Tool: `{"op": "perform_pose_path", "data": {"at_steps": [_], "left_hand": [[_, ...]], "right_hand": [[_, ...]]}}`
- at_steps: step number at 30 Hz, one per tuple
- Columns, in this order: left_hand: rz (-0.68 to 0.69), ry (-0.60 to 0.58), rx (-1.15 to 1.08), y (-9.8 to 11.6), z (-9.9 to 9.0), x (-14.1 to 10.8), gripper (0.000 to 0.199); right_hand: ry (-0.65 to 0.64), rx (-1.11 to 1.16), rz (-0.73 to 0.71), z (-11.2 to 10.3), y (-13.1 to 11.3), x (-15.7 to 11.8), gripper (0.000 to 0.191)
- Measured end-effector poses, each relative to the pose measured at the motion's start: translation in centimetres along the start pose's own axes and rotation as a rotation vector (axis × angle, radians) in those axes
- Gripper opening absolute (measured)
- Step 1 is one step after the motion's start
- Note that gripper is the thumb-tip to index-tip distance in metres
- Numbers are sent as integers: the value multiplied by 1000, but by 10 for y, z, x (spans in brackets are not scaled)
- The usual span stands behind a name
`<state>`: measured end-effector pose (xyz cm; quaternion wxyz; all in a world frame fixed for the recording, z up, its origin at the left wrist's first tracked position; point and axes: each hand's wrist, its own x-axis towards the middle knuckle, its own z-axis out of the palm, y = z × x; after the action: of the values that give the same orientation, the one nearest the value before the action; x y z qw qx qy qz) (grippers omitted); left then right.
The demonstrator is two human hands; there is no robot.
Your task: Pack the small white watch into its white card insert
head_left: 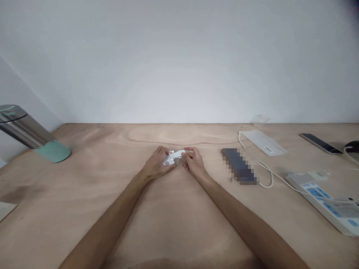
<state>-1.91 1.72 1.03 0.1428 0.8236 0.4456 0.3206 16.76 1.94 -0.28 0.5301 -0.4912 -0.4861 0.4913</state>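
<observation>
Clear packet (pixel 165 161), crinkled, with a white strip (pixel 177 154) along its upper side; sits between the 2 hands, at or just above the wooden table (pixel 168 224). Cannot tell whether the strip lies inside the film or on top.

Risks (judgement): thin film may tear or slip if the 2 hands pull unevenly; the strip, gripped near its end, could pivot or spring loose; anything small inside could spill onto the wood.

Fingers: left hand (pixel 155 164) curled, thumb and fingers moderately apart, closed on the packet's left side. Right hand (pixel 195 162): thumb and index nearly together, pinching the strip's right end; its remaining fingers curl beneath, contact unclear.
</observation>
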Motion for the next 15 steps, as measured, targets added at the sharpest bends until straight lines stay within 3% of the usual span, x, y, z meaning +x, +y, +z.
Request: {"op": "perform_pose_path", "data": {"at_steps": [4, 15], "left_hand": [[74, -20, 7, 5, 2, 1, 31], [102, -4, 38, 9, 6, 1, 29]], "right_hand": [[-11, 7, 11, 1, 5, 3, 30], [-118, -94, -67, 0, 10, 2, 26]]}}
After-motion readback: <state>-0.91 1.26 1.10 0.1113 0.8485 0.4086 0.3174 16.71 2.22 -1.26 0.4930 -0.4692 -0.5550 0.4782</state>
